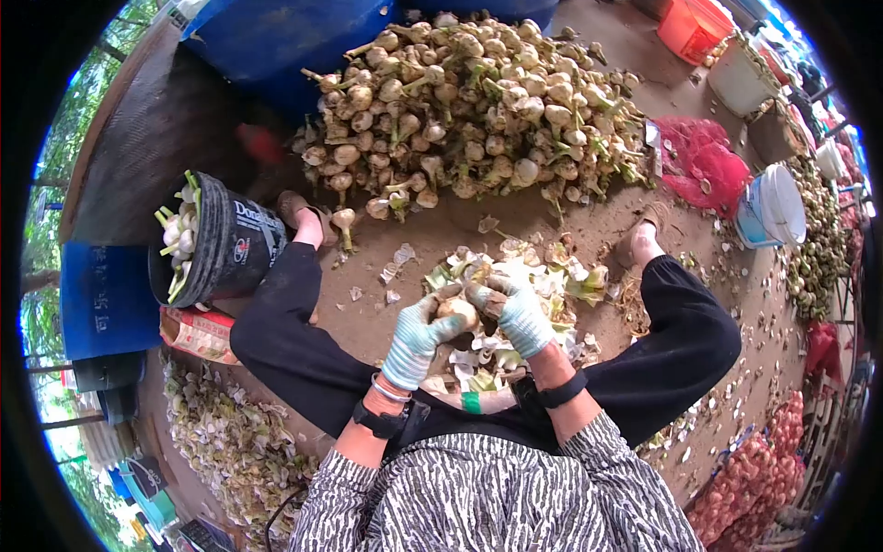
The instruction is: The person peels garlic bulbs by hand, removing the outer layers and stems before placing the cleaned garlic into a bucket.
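Observation:
My left hand (421, 336), in a striped work glove with dirty fingertips, is wrapped round a garlic bulb (457, 314). On the bulb's other side, my right hand (517, 317) in a matching glove has its fingers curled together against the bulb's edge. Whatever those right fingers pinch is hidden. Under both hands lies a heap of garlic skins (529, 271) on the ground between my legs. A large pile of unpeeled garlic bulbs (460, 101) with stems rises in front of me.
To the left stands a black bucket (235, 244) holding cleaned garlic with stems. A red net (704, 161) and a white-and-blue bucket (773, 207) are at the right. More skins (221, 432) cover the ground at lower left. Filled red net bags (759, 474) lie at lower right.

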A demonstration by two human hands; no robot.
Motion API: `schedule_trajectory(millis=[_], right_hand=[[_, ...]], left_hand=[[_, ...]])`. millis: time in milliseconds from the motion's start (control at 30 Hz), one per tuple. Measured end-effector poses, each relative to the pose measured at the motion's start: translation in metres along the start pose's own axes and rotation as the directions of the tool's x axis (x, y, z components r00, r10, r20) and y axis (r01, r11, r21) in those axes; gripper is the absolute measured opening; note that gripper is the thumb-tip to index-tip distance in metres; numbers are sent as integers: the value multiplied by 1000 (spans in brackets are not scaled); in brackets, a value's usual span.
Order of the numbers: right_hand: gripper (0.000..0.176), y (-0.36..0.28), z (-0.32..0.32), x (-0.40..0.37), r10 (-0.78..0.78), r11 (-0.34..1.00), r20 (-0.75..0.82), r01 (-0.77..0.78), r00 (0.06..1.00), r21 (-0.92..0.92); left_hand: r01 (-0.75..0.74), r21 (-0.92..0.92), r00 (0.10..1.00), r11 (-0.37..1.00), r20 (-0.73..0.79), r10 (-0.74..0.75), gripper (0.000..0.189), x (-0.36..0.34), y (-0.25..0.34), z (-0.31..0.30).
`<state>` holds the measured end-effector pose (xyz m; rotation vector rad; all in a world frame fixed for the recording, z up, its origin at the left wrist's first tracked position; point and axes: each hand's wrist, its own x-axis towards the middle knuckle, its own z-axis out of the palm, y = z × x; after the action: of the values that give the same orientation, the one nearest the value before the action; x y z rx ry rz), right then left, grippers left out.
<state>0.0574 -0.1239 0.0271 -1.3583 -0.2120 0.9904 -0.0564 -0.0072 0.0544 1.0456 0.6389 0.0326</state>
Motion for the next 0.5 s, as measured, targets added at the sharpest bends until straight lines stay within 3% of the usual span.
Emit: schedule_trajectory(millis=[33, 167, 233, 267, 333, 400, 467, 500], right_hand=[[18, 2, 0, 1, -28, 1000, 3, 28, 1000, 6], [17, -1, 2, -2, 21, 991, -57, -13, 998, 130], [18, 1, 0, 2, -10, 983, 1, 10, 1000, 181], [18, 3, -1, 2, -10, 983, 1, 10, 1000, 181], [18, -6, 1, -2, -37, 999, 9, 37, 999, 6], [16, 1, 2, -1, -114, 990, 4, 113, 993, 88], [14, -7, 6, -4, 0, 993, -3, 0, 1000, 116], [14, -2, 5, 1, -30, 990, 6, 29, 1000, 135]], left_hand=[[2, -80, 1000, 997, 22, 0, 55, 0, -1, 0], [-28, -27, 999, 999, 16, 28, 58, 6, -4, 2], [-210, 396, 975, 894, 17, 221, 55, 4, 7, 8], [-210, 396, 975, 894, 17, 221, 55, 5, 5, 5], [-221, 381, 975, 898, 80, 206, 53, 5, -1, -1], [-231, 399, 973, 887, 87, 215, 53, 3, 0, 0], [-8, -40, 999, 999, 54, 10, 60, -3, 8, 3], [-21, -64, 998, 998, 62, 25, 62, -2, 7, 2]])
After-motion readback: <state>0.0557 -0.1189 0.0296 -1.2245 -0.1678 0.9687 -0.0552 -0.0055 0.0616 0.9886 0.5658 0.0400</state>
